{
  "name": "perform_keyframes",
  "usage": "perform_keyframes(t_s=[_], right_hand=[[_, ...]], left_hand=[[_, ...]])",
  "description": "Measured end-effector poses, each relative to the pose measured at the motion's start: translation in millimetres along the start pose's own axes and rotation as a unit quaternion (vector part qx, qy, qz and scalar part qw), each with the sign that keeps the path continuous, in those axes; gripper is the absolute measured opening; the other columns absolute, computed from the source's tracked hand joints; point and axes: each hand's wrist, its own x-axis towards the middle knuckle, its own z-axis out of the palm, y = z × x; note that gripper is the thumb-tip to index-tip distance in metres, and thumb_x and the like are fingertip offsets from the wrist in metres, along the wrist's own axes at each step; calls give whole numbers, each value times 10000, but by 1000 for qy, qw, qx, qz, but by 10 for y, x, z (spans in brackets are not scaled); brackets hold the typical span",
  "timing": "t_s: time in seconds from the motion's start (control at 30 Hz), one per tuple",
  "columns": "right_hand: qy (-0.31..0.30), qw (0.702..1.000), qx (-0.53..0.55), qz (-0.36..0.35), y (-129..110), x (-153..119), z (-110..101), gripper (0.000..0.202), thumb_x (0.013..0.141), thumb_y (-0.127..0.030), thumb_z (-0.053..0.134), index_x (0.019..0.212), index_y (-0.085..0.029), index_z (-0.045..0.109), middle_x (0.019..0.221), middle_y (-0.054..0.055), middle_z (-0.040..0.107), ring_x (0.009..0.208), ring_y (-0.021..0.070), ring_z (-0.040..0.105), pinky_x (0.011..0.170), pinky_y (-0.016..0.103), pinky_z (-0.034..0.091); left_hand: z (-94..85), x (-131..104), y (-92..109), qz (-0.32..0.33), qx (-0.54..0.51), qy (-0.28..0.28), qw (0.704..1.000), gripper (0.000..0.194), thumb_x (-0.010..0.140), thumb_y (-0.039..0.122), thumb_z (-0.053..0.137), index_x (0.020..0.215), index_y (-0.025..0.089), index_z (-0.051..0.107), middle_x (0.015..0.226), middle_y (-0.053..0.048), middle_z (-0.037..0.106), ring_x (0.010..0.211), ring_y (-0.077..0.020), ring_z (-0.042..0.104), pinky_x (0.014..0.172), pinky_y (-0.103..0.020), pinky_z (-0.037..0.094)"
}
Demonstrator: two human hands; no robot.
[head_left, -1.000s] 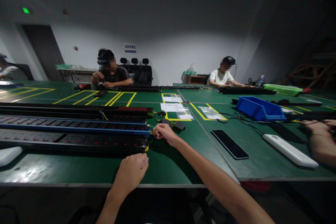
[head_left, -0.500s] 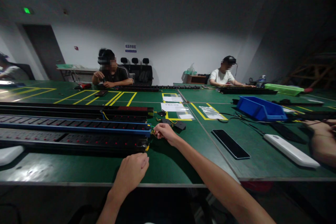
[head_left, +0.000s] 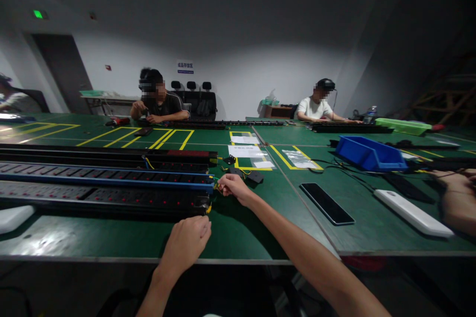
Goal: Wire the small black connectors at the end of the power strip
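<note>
My right hand is pinched at the right end of a long blue-edged strip with a row of dark sockets. Short green and yellow wires run from that end into its fingertips. Nearer to me, my left hand is closed, back upward, just below the end of a black strip with red dots; whether it holds anything is hidden. A yellow piece sticks out of that strip's end. Small black end pieces with yellow wires lie beyond my right hand.
A phone, a white device and a blue bin stand on the right. Another person's hands are at the right edge. Two people sit across the green table. More black strips lie behind the blue one.
</note>
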Motion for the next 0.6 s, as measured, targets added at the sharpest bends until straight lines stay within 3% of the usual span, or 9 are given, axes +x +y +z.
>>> perform_keyframes(t_s=[0.6], right_hand=[[-1,1000,-8,6,-19,-12,10,169,717,-294,686,678,-158,593,636,-5,629,459,69,529,454,192,400]], left_hand=[[25,-1,-17,-2,1,8,1000,297,964,214,453,670,195,487,665,1,596,615,-145,549,595,-307,202]])
